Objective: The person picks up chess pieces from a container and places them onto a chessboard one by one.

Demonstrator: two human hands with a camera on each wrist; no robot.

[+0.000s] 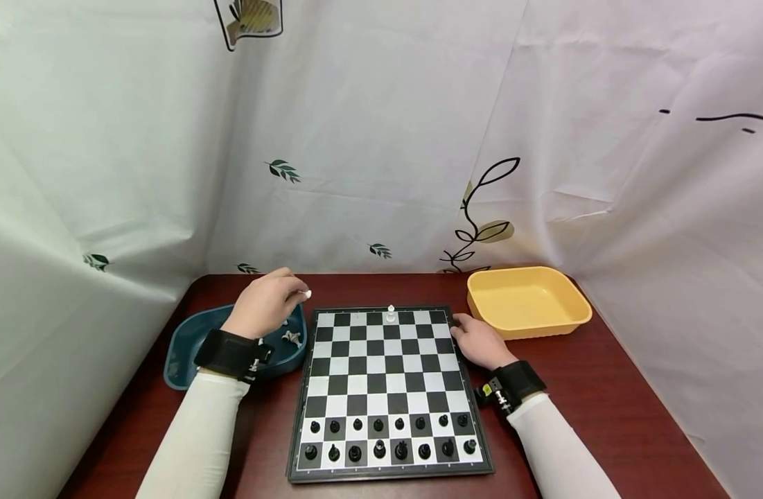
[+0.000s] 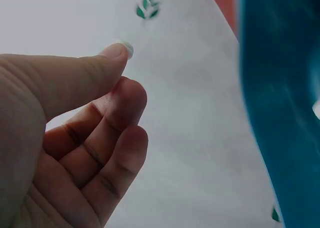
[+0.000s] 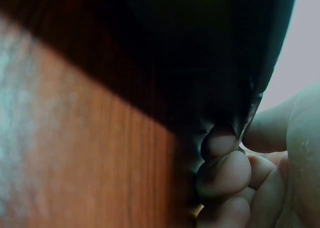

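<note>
A folding chessboard [image 1: 387, 388] lies on the table, with black pieces [image 1: 387, 436] filling its two near rows. One white piece [image 1: 391, 314] stands on the far row. My left hand [image 1: 301, 294] hovers over the blue tray [image 1: 188, 346] and pinches a small white piece [image 1: 307, 294] between thumb and fingertips. In the left wrist view only a sliver of that white piece [image 2: 128, 48] shows at the thumb tip. My right hand [image 1: 465, 329] rests at the board's far right edge. In the right wrist view its fingers [image 3: 222, 168] curl against the dark board edge [image 3: 200, 62].
Several white pieces [image 1: 290, 337] lie in the blue tray, left of the board. A yellow tray [image 1: 527, 301] sits at the back right, close to my right hand. The dark red table [image 1: 606, 402] is walled in by a white leaf-print curtain.
</note>
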